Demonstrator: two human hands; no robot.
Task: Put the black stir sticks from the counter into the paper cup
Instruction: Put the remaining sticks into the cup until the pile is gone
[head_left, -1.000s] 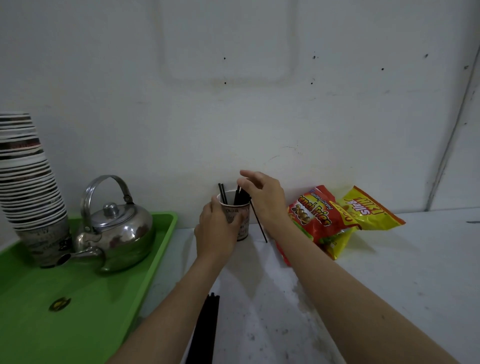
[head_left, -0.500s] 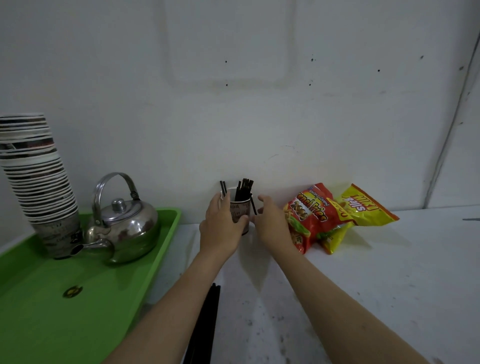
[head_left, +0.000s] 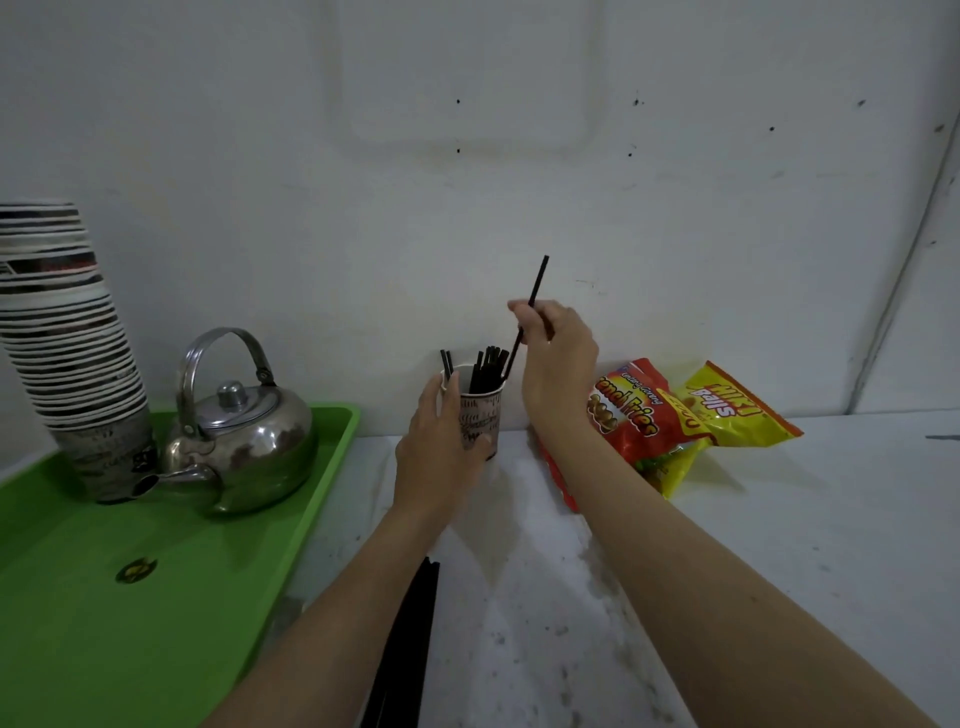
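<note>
A patterned paper cup (head_left: 482, 415) stands on the white counter against the wall, with several black stir sticks (head_left: 488, 368) upright inside it. My left hand (head_left: 439, 452) wraps around the cup's left side. My right hand (head_left: 558, 358) is above and right of the cup, pinching one black stir stick (head_left: 535, 291) that tilts up to the right, its lower end just over the cup's right rim. A bundle of black stir sticks (head_left: 410, 639) lies on the counter between my forearms, partly hidden by my left arm.
A green tray (head_left: 156, 597) on the left carries a steel kettle (head_left: 244, 436) and a tall stack of paper cups (head_left: 62, 332). Two snack bags, red (head_left: 628, 421) and yellow (head_left: 727, 410), lie right of the cup. The wall stands close behind.
My right hand went down beside the cup, took up a fallen stir stick and has lifted it above the cup's rim. The left hand stayed on the cup.
</note>
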